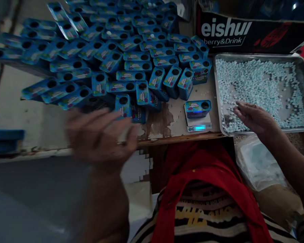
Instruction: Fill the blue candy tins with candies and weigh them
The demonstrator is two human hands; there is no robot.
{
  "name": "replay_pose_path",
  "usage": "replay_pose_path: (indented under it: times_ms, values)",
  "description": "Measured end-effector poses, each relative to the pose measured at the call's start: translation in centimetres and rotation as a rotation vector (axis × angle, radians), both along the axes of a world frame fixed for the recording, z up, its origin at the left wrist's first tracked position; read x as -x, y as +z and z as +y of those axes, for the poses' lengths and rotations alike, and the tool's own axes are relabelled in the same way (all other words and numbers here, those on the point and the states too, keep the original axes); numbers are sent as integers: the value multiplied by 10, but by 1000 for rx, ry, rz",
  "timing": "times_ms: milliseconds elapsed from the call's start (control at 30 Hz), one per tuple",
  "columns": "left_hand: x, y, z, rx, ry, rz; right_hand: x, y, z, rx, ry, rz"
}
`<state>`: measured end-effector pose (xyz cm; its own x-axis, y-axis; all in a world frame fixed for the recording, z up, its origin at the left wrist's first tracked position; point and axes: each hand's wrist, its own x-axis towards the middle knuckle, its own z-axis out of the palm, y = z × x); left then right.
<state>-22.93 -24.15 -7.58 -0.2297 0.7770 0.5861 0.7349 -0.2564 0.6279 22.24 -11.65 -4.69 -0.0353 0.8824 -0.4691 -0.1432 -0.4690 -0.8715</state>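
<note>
Blurred by motion, my left hand [101, 135] hovers at the table's front edge with its fingers apart and nothing visible in them. Just beyond it stand many small blue candy boxes [122, 104], each with a dark round hole in its top. My right hand [255, 118] is over the metal tray [217, 98] of small pale-blue candies [263, 79], thumb and fingertips pressed together; whatever they may hold is hidden. Between the hands, one blue candy box [197, 108] rests on a small white scale [198, 124] with a lit display.
A black carton [227, 32] with white lettering stands behind the tray. Under the tray's front edge is a clear plastic bag [258, 162]. Flat blue pieces [5, 140] lie at the table's left front. A red apron [204, 182] is below the table edge.
</note>
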Motion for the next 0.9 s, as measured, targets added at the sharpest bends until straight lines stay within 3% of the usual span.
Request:
replay_pose_path:
  times_ms: [67,100,233,367,500,633,767,900]
  values:
    - [-40,-12,7,-104,-73,237,12,14,5,-43,215,-73]
    - [-59,-17,13,-95,-96,255,19,21,10,-83,318,-120]
    - [-105,-29,32,125,-128,-117,47,47,29,-318,658,-317]
    - [-106,-43,39,267,-192,-401,67,67,42,-505,911,-543]
    - [-102,-57,41,326,-227,-446,78,87,45,-652,987,-711]
    - [-106,-62,47,310,-270,-472,85,101,41,-675,932,-767]
    - [-109,-58,52,294,-305,-489,90,105,37,-633,871,-746]
    - [-110,-54,53,298,-307,-488,99,102,36,-731,922,-856]
